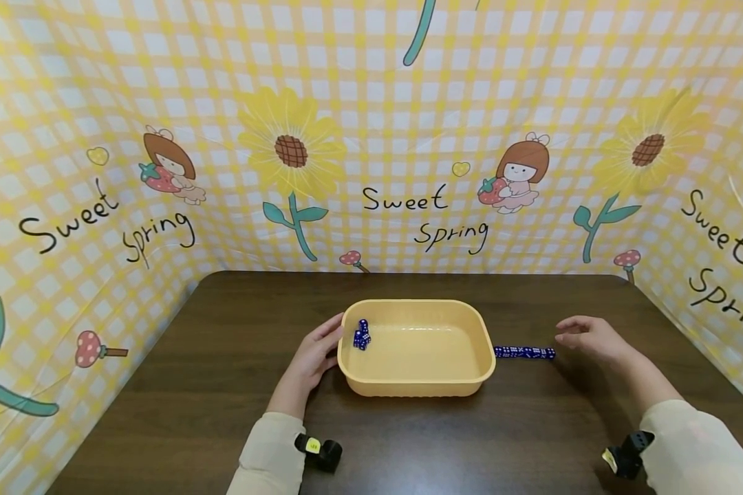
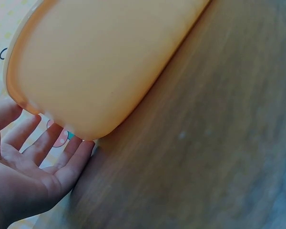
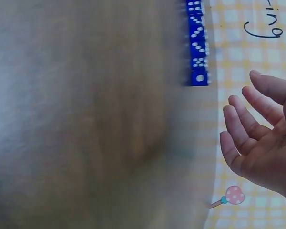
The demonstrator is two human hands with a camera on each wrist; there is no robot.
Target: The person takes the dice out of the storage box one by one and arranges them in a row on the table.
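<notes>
A yellow plastic basin [image 1: 417,344] stands mid-table, with several blue dice [image 1: 362,335] clustered at its left end. My left hand [image 1: 314,352] is at the basin's left end; in the left wrist view its extended fingers [image 2: 78,164] meet the outer wall. A straight row of blue dice [image 1: 525,353] with white pips runs along the table from the basin's right side. Past the row's right end is my right hand [image 1: 594,338], apart from the dice and holding nothing. The right wrist view shows its fingers [image 3: 237,126] loosely spread, near the last die [image 3: 199,78].
Under everything is a dark brown wooden table [image 1: 223,419]. A yellow checked cloth [image 1: 396,124] printed with sunflowers and lettering rises behind the table and along both sides. Each wrist carries a small black camera [image 1: 329,455].
</notes>
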